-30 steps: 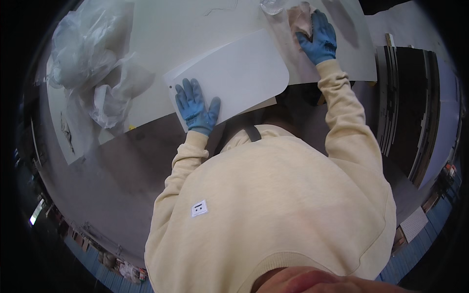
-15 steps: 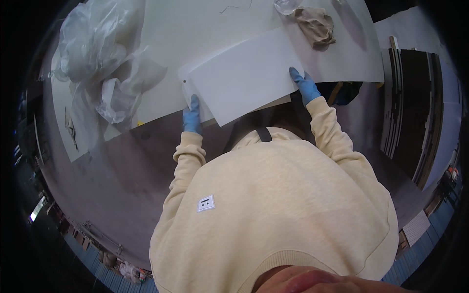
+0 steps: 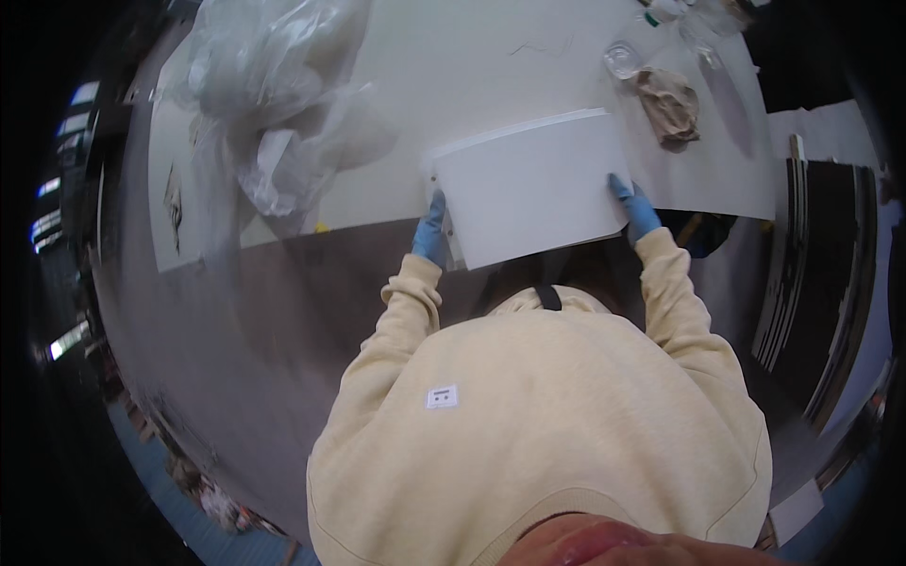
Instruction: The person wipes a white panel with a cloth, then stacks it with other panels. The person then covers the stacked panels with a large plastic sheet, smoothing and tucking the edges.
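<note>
Fingers (image 3: 620,186) pinching white sheets (image 3: 533,189) both sides | crumpled plastic (image 3: 274,80) left | brown wad (image 3: 670,106) right

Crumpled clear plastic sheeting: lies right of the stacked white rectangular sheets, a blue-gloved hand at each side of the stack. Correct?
Wrong side: the head view shows the crumpled clear plastic sheeting left of the stacked white sheets. The blue-gloved left hand and right hand do flank the stack.

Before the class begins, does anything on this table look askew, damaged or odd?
Yes. The white sheets are askew: their far edges are staggered, and the near left corner juts past the front of the table. At far left, a ragged dark mark looks odd; whether it is damage, I cannot tell.
</note>
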The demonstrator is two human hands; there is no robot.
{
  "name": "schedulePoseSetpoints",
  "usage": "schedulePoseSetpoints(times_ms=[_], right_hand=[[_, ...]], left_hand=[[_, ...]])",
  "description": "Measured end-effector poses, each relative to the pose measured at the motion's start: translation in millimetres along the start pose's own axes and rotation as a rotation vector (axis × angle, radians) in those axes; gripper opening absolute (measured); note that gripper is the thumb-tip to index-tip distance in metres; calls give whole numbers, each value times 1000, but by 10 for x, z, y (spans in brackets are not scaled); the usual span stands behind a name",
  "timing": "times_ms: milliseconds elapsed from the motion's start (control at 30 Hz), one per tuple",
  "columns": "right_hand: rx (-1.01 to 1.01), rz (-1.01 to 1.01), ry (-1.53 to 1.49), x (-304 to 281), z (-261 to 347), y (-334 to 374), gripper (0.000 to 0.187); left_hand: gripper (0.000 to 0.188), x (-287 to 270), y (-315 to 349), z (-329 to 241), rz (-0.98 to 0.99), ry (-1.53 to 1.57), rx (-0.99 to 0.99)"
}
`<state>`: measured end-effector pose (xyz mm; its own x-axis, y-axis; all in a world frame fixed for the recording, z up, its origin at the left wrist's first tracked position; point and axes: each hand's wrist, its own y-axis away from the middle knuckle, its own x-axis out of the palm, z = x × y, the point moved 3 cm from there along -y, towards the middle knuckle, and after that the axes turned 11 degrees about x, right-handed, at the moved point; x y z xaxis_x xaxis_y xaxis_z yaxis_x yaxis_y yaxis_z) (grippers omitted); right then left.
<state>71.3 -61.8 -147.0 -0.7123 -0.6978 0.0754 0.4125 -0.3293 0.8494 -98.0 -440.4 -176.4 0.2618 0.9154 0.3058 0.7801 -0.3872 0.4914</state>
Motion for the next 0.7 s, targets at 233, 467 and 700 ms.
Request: schedulePoseSetpoints(times_ms=[233,467,700], right_hand=[[-159,-5,70,124,-113,-15,97],[-171,22,107,57,162,283,84],[-274,24,-105,-873,-116,932,78]], left_hand=[[80,-58,69,76,96,342,-152],[96,175,319,-82,109,114,31],[89,1131,735,-199,299,189,24]])
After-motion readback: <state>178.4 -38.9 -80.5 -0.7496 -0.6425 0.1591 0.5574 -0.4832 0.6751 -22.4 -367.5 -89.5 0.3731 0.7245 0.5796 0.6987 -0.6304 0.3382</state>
